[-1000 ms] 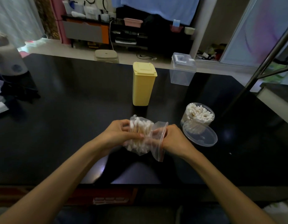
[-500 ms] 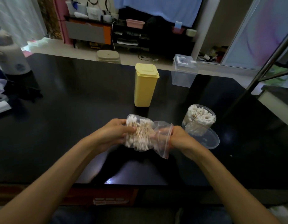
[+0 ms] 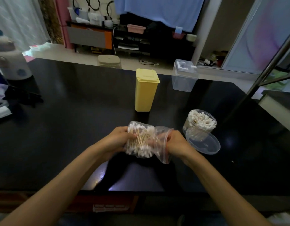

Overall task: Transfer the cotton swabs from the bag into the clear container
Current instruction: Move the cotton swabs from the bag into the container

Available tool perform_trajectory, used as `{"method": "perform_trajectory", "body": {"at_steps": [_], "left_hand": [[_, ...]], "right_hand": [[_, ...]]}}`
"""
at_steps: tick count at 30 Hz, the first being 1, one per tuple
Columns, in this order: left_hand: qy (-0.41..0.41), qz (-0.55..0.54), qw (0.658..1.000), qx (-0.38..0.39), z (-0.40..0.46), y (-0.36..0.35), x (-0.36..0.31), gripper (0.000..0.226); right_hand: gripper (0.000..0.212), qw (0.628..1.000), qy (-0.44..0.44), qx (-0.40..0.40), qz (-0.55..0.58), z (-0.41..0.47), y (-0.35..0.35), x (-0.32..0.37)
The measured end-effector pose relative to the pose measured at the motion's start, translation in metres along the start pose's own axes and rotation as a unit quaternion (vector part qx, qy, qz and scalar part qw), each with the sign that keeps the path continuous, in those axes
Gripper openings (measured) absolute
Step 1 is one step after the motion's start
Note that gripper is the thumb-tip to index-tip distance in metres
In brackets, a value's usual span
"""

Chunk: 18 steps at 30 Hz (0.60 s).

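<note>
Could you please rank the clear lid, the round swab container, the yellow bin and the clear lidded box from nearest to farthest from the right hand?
From the right hand:
1. Clear lid, just right of it.
2. Round swab container, behind the lid.
3. Yellow bin, table centre.
4. Clear lidded box, far edge.

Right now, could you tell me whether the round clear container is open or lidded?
Open: the round container shows swab tips, and its lid leans against its front.

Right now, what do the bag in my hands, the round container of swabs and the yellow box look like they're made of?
The bag looks like thin, clear, glossy plastic film: it wrinkles, and the swabs show through. The round container seems to be clear rigid plastic: smooth wall, contents visible. The yellow box looks like opaque, matte moulded plastic, though the dim light leaves its finish uncertain.
</note>
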<state>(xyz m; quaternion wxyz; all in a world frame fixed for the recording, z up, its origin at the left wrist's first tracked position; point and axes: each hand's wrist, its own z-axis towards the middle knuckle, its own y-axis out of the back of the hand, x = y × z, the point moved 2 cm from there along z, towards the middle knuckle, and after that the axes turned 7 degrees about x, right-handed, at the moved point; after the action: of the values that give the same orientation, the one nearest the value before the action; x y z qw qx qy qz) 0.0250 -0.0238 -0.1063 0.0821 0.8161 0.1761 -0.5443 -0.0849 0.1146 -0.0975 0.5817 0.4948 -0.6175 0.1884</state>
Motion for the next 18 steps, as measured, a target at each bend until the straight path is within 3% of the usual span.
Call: {"method": "perform_trajectory", "body": {"at_steps": [6, 8, 11, 14, 18], "left_hand": [[-0.001, -0.009, 0.999, -0.05, 0.005, 0.001, -0.001, 0.014], [0.009, -0.003, 0.999, -0.03, 0.005, 0.0, -0.001, 0.019], [-0.015, 0.099, 0.995, 0.021, 0.0, -0.005, 0.001, 0.031], [-0.06, 0.17, 0.984, -0.005, -0.002, -0.009, 0.0, 0.037], [-0.073, 0.198, 0.977, -0.026, -0.004, -0.006, -0.005, 0.033]], "right_hand": [[0.029, 1.0, -0.005, -0.003, -0.03, 0.0, 0.004, -0.003], [0.026, 1.0, -0.004, 0.012, -0.019, 0.0, 0.002, -0.002], [0.021, 0.999, -0.012, 0.022, -0.043, 0.001, -0.002, -0.001], [0.028, 0.998, -0.018, 0.047, -0.039, -0.001, -0.002, 0.0], [0.015, 0.998, -0.022, 0.053, -0.006, -0.002, 0.003, 0.001]]}}
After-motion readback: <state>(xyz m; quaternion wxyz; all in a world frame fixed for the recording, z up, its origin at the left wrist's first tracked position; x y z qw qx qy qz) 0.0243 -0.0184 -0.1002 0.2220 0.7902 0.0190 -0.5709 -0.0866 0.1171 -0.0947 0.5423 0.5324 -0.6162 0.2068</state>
